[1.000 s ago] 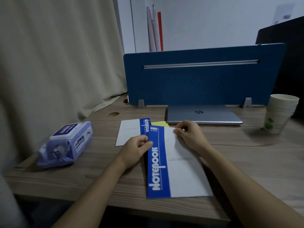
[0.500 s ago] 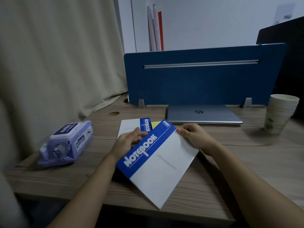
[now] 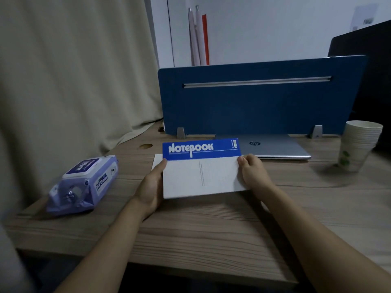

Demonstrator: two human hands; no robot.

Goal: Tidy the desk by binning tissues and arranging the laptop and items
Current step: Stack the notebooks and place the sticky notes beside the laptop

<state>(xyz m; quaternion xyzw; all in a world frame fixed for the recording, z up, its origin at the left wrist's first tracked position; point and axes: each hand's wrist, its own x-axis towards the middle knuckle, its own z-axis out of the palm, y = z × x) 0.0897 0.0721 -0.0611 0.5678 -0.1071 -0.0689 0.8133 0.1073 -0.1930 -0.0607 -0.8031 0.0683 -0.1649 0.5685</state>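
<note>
I hold a white notebook with a blue "NOTEBOOK" band along its far edge, landscape, over the middle of the wooden desk. My left hand grips its left edge and my right hand its right edge. Under it lies a second notebook, only a white corner showing. A closed silver laptop lies flat behind, against the blue divider. A purple pack of wet wipes rests at the left of the desk.
A stack of paper cups stands at the right. A beige curtain hangs along the left side. A cable hole sits in the desk near the divider. Behind the divider stand some rods against the wall.
The held notebook has turned from portrait through a diagonal to landscape and moved farther from me, now covering the second notebook. Both hands shifted to its side edges.
</note>
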